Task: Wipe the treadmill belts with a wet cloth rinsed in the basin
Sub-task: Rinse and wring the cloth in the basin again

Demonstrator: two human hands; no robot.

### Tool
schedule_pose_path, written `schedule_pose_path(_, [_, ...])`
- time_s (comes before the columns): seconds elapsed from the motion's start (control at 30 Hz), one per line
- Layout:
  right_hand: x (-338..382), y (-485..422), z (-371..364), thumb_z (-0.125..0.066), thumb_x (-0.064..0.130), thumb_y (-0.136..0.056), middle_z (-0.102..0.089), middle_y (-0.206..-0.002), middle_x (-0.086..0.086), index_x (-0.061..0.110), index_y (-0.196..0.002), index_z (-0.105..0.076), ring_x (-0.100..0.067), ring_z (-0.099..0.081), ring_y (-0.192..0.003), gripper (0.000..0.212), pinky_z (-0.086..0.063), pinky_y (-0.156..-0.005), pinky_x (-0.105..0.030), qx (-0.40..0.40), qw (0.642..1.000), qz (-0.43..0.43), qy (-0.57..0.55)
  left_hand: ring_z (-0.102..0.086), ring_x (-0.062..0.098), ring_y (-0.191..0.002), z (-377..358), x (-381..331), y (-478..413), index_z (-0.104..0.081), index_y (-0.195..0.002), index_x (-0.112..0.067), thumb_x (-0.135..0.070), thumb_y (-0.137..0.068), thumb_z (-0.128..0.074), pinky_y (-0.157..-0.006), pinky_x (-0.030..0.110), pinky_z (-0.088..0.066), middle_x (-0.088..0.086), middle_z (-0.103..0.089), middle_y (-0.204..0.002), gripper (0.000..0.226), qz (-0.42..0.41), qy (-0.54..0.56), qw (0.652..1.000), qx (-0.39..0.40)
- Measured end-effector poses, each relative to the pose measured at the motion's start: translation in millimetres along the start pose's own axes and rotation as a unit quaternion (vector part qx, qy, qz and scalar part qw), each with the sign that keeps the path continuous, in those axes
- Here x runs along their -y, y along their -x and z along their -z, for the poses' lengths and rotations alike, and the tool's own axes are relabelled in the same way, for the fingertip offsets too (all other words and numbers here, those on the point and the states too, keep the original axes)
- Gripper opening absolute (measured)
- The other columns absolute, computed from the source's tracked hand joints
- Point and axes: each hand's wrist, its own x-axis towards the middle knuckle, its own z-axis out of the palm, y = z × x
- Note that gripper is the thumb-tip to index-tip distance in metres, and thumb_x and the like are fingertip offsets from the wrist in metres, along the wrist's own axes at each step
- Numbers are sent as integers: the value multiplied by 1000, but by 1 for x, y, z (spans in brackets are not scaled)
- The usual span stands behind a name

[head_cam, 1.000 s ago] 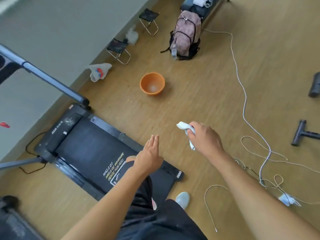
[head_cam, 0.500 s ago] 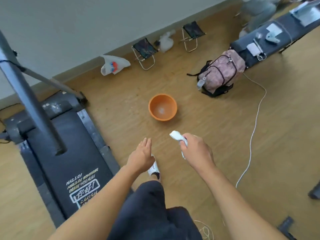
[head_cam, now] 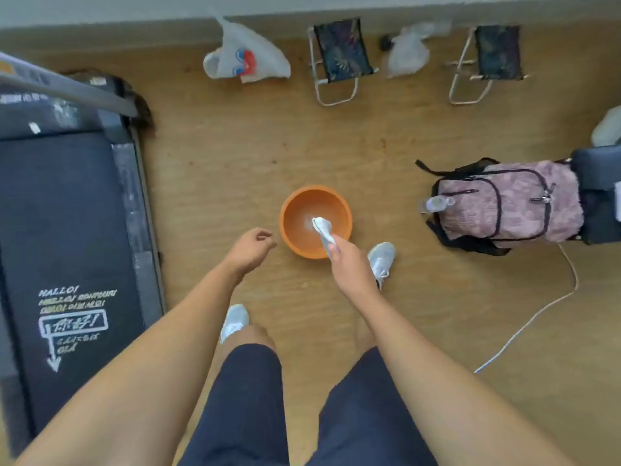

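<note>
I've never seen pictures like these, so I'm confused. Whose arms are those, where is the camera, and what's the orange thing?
No machine here: the arms belong to a person. The camera sits on their head and looks down, so you see their legs too. The right hand holds a white cloth over the orange basin on the floor. The left hand holds nothing. The black treadmill is on the left. A pink backpack and a white cable lie on the right; two stools stand by the wall.
</note>
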Motion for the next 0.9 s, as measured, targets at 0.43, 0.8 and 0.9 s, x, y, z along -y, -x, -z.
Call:
schedule_pose_path(0.43, [-222,-389,-191,-60,26,-102,-70,-74,0,20,-81,-66,-29,-69,-75,23,-59,-73,-34,99,991,-51,-67,-63,14,-79,-238,100,-393,-72,-100,-11,-34,-100,-68,-73,37,-56,-3,-70,-88,23,35,290,953,-84])
schedule_pose_path(0.8, [-269,-483,-216,-71,40,-98,-64,-102,8,15,-119,-57,-13,-63,-95,36,-43,-71,-25,76,996,-26,-30,-63,11,-85,-246,136,-471,-59,-110,-17,-26,-101,-65,-71,24,-46,-9,-65,-93,14,29,189,967,-168])
schedule_pose_path(0.9, [-272,-511,-215,-79,25,-90,-63,-102,2,18,-112,-58,-22,-63,-99,31,-35,-72,-29,143,982,40,118,-65,18,-91,-234,134,-495,-61,-113,-18,-7,-88,-69,-70,18,-46,-6,-67,-96,29,-13,103,984,-147])
